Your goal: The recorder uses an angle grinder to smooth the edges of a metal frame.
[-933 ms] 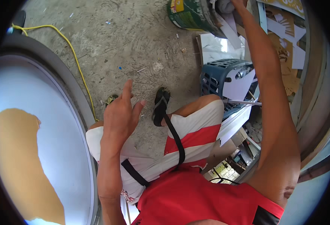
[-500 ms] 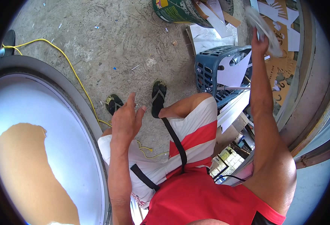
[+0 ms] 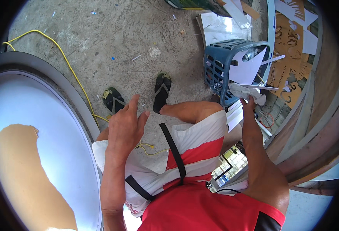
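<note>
My right hand [image 3: 248, 104] grips a crumpled whitish piece, a rag or thin plastic [image 3: 242, 91]; which of the two I cannot tell. It is held over the near rim of a blue plastic basket [image 3: 218, 71]. White cut sheets [image 3: 246, 71] and thin white strips stick out of that basket. In front of my lap, my left hand [image 3: 124, 125] hovers with its thumb and forefinger apart, empty. Left of this arm lies a large rounded panel with a pale glossy surface [image 3: 61, 127] and a dark rim. A brown paper-like piece [image 3: 27, 165] covers part of it.
A yellow cord [image 3: 67, 61] runs across the concrete floor [image 3: 119, 34], which has small scraps on it. Beyond the basket are a flat whitish board [image 3: 223, 29] and a green bucket [image 3: 198, 4]. Brown cut-out sheets [image 3: 289, 50] lie at the right, beside wooden framing [image 3: 327, 88].
My right hand has come down and nearer with the whitish piece, from above the brown sheets to the basket's near rim. My left hand keeps its pose. The view has shifted slightly.
</note>
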Demonstrator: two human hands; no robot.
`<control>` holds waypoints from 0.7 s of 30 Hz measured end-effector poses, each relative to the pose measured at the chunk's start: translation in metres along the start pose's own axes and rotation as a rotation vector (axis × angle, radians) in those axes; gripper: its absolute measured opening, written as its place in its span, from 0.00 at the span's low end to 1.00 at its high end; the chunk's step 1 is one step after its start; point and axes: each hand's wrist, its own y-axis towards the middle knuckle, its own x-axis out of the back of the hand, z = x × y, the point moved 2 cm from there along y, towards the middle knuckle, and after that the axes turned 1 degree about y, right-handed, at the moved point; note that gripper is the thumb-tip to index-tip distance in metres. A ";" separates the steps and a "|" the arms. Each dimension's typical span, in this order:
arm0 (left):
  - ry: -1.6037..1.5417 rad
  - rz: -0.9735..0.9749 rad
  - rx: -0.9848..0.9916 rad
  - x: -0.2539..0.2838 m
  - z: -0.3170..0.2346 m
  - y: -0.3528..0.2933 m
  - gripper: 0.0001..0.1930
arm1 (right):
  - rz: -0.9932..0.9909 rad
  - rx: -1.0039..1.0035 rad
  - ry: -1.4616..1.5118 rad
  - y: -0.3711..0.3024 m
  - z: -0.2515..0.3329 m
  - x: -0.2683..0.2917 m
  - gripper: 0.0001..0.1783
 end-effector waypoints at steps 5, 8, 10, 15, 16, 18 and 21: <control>-0.004 0.004 -0.003 -0.004 -0.002 0.001 0.24 | 0.137 0.477 -0.661 0.063 -0.052 -0.006 0.30; 0.011 0.009 -0.019 -0.008 -0.003 -0.001 0.24 | 0.565 0.341 -0.882 0.110 -0.101 -0.048 0.37; 0.012 -0.010 -0.031 -0.010 -0.004 -0.003 0.24 | 0.558 -0.022 -0.529 0.116 -0.121 -0.076 0.34; 0.048 0.068 0.077 -0.011 -0.001 -0.012 0.27 | 0.312 0.066 -0.566 0.072 -0.091 -0.101 0.21; 0.043 0.066 0.085 -0.010 0.000 -0.014 0.27 | 0.313 0.064 -0.574 0.064 -0.086 -0.104 0.19; -0.012 0.036 0.162 -0.010 0.004 -0.017 0.28 | 0.349 0.110 -0.567 0.053 -0.079 -0.108 0.15; -0.023 -0.056 0.070 -0.011 0.004 -0.019 0.26 | 0.460 -0.159 -0.623 0.051 -0.087 -0.108 0.12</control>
